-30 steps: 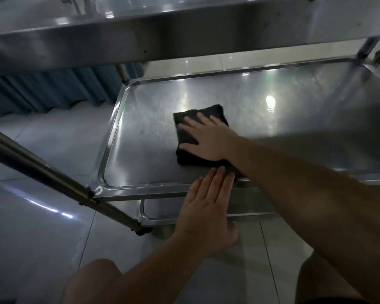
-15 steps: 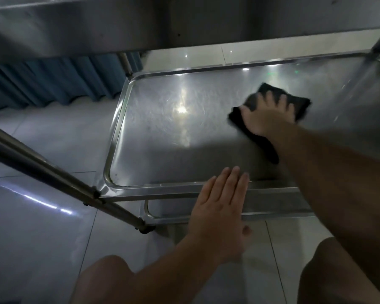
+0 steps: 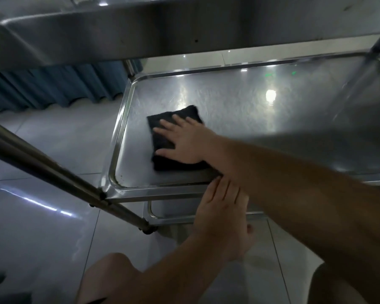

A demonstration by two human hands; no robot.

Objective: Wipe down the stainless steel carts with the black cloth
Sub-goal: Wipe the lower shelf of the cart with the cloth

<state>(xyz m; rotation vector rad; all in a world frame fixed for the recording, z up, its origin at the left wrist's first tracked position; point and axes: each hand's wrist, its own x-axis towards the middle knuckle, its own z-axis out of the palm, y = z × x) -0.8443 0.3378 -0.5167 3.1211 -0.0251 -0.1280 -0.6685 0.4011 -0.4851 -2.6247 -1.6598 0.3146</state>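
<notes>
Steel shelf under you, and your right hand presses flat, fingers spread, on the black cloth near its left rim. Your forearm hides the cloth's near right corner. Your left hand rests straight-fingered on the front rim, fingertips tucked out of sight beneath that forearm.

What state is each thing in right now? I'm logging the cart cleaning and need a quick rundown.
Black cloth: folded, lying flat on the shelf near its left end.
Right hand: fingers straight, pressing on the cloth.
Left hand: fingers straight, resting against the shelf's front rim.
Cart shelf: bare metal, shiny with light glare.
</notes>
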